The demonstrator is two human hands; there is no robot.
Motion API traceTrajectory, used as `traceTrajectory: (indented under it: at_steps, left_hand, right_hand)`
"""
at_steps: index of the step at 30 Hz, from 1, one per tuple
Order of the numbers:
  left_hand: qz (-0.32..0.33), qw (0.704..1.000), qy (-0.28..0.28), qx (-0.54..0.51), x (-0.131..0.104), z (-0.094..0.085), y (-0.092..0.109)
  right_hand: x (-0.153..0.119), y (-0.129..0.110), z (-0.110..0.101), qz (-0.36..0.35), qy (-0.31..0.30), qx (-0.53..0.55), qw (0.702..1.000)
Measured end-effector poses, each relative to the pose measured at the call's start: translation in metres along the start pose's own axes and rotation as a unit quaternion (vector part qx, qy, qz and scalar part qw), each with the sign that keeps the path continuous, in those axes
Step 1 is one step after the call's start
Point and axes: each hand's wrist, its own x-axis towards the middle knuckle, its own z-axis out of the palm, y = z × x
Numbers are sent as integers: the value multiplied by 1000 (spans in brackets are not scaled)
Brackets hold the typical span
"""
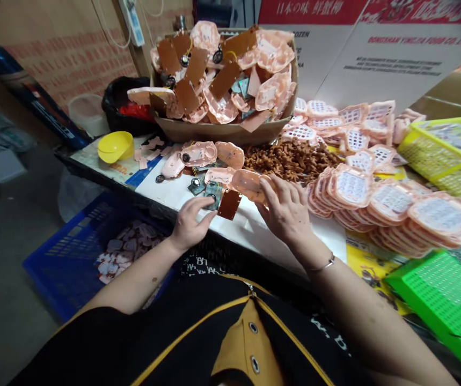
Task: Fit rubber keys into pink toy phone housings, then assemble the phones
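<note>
My left hand [193, 221] reaches to the table's front edge, thumb and fingers apart, its fingertips at a greenish circuit board [214, 192] with wires and a small round part. Beside it lies a brown board [229, 205]. On the right, my right hand [286, 206] has its thumb and fingertips on the end of a pink plastic shell [248, 184], which is joined or laid against another pink piece [219, 175]. Behind them are more pink shells [200, 154] with small black round parts.
A cardboard box [222, 132] heaped with shells and boards stands behind. Brown small parts [302, 161] lie in a pile, with stacked pink panels [351, 185] to the right. A yellow bowl [115, 147], blue crate [67, 246], green basket [435, 300] and yellow basket [427, 155] surround the work area.
</note>
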Motion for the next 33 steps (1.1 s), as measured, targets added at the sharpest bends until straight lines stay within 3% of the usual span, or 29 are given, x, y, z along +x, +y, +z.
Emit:
traceTrajectory:
  at_steps: [2, 8, 16, 21, 29, 33]
  left_hand:
    - [36, 997, -11, 72, 8, -1, -9]
    - [38, 963, -176, 201, 26, 7, -23]
    - [52, 954, -189, 225, 32, 8, -19]
    - [86, 935, -252, 234, 56, 9, -4]
    - [77, 937, -225, 257, 56, 1, -8]
    - [120, 968, -181, 127, 64, -2, 8]
  right_hand:
    - [-13, 2, 0, -5, 21, -14, 1000]
    - [-41, 5, -6, 21, 33, -30, 999]
    - [-66, 5, -17, 56, 50, -39, 996]
    - [-75, 2, -23, 66, 33, -45, 996]
    - [-92, 7, -43, 95, 0, -56, 994]
    - [-83, 17, -60, 60, -28, -10, 998]
